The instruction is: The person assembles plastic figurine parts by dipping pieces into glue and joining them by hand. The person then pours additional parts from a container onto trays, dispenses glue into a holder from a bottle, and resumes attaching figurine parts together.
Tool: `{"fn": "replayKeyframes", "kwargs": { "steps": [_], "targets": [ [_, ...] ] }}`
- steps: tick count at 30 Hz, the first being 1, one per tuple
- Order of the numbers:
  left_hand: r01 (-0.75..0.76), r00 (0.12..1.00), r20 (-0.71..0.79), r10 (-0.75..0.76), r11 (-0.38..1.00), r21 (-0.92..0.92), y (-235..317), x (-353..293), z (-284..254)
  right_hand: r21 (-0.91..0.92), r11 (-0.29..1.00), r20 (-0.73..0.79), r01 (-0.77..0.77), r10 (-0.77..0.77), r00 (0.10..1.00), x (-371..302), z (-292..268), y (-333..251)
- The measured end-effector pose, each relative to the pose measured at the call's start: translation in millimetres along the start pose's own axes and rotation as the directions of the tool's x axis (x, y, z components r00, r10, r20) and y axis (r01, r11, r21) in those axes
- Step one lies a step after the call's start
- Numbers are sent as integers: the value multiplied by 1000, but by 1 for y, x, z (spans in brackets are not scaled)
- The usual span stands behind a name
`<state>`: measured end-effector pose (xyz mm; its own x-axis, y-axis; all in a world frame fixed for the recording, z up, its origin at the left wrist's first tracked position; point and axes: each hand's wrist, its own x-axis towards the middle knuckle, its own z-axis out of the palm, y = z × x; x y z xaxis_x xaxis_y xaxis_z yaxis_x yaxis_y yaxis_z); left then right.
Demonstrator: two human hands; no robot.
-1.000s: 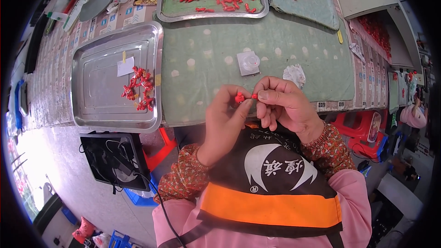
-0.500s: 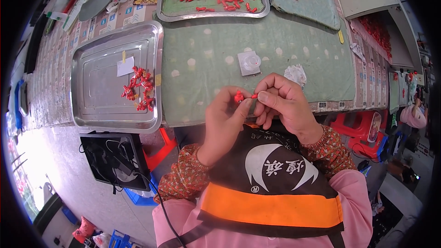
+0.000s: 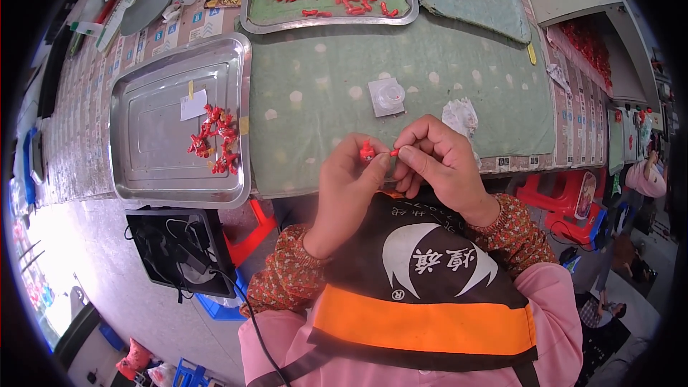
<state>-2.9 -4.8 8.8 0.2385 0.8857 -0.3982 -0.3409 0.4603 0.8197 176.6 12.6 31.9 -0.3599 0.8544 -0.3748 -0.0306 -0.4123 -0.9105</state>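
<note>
Both hands are held close together over the table's front edge. Between thumb and fingers, my left hand (image 3: 345,179) grips a small red figurine (image 3: 367,150), its rounded head sticking up above the fingers. My right hand (image 3: 446,168) pinches a slim red piece (image 3: 394,153), at or very near the figurine; whether the two touch is too small to tell. The right hand's other fingers are curled in. To the left, a metal tray (image 3: 154,172) carries a cluster of red figurines (image 3: 215,132) and a white paper slip (image 3: 193,104).
A green-lined metal tray (image 3: 330,26) at the back holds many small red pieces. Two more lie on a green board (image 3: 469,11). A small clear round container (image 3: 390,96) on a white square and a crumpled white tissue (image 3: 461,116) rest on the green cloth (image 3: 308,136).
Both hands have shifted very slightly left, still holding the red figurine and the red piece. The figurine's head has turned a little. At the far right, another person has come into view.
</note>
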Motion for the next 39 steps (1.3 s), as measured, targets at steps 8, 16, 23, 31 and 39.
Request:
{"fn": "replayKeyframes", "kwargs": {
  "steps": [8,16,23,31,39],
  "targets": [
    [-16,1000,-15,17,1000,6,-1,-1,4,327,936,65,-127,112,992,3,1,3],
    [-28,999,-21,27,999,-29,-9,1,-5,461,857,103,-228,203,974,7,-8,7],
    [-182,981,-51,187,979,93,-4,-1,-13,-68,990,-156,123,-132,979,19,-20,-20],
    [-85,996,-18,88,992,97,10,-3,-16,-580,786,-150,213,-360,921,36,-17,-26],
    [-92,995,-42,91,995,-37,5,-4,-21,-875,365,34,317,-608,793,44,-14,-23]
  ]
}}
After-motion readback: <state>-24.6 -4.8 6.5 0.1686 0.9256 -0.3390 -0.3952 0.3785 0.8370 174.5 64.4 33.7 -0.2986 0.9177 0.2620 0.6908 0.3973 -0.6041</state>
